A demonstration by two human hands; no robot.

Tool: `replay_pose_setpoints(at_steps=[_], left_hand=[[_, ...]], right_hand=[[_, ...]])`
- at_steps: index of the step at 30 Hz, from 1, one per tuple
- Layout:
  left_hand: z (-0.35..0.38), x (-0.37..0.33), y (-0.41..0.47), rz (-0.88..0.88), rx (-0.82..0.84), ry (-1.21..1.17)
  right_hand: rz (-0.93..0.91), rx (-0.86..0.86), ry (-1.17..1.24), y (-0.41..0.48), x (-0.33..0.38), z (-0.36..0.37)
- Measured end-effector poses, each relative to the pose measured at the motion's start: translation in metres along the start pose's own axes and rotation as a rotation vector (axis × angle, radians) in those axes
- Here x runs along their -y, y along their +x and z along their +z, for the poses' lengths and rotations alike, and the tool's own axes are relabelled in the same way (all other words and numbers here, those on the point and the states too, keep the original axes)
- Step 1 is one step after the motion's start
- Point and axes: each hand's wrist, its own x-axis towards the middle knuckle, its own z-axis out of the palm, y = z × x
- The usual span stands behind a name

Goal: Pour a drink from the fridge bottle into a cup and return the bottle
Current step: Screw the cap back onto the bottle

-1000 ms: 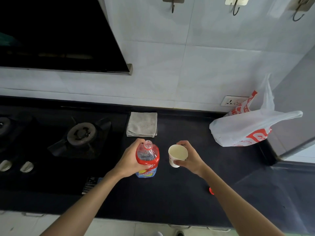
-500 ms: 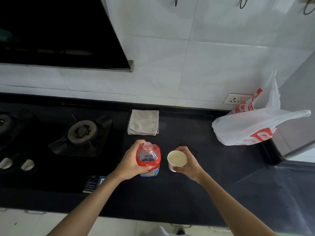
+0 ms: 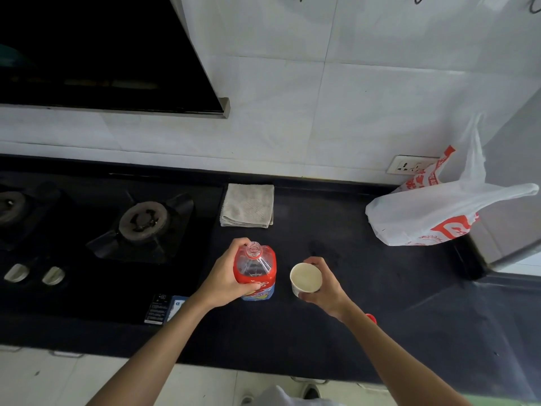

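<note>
The bottle (image 3: 254,268) stands upright about midway along the black counter (image 3: 322,341), roughly halfway between its back edge and its front edge. Its long axis is vertical and its uncapped mouth points straight up at the camera. The shoulder is red and a blue label shows near the base. Whether the base rests on the counter or is just clear of it cannot be told.

The left hand (image 3: 225,279) grips the bottle from its left side, fingers curled round the back of the shoulder and the thumb wrapped across the front.

Just to the right of the bottle, apart from it, is a white paper cup (image 3: 306,278), mouth up and pale inside. The right hand (image 3: 325,288) holds it from the right, fingers and thumb curled round its wall.

A small red cap (image 3: 371,317) peeks out from behind the right forearm, nearer the front edge.

A folded grey cloth (image 3: 247,205) lies by the back edge, behind the bottle. A gas hob (image 3: 145,219) takes up the left part of the counter, with two knobs (image 3: 52,275) toward its front. A white plastic bag (image 3: 433,215) with red print sits in the back right corner, below a wall socket (image 3: 409,165).
</note>
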Motion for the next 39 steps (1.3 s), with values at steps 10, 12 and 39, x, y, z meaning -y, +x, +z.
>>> replay_pose_setpoints(at_steps=[10, 12, 39], left_hand=[[0.01, -0.005, -0.01, 0.0, -0.008, -0.032], [0.012, -0.006, -0.012, 0.003, -0.016, -0.033], [0.028, 0.004, -0.022, 0.039, -0.002, -0.016]], right_hand=[[0.02, 0.047, -0.073, -0.021, -0.005, -0.05], [0.046, -0.04, -0.128, -0.029, -0.011, -0.068], [0.194, -0.169, -0.511, -0.063, -0.026, -0.085]])
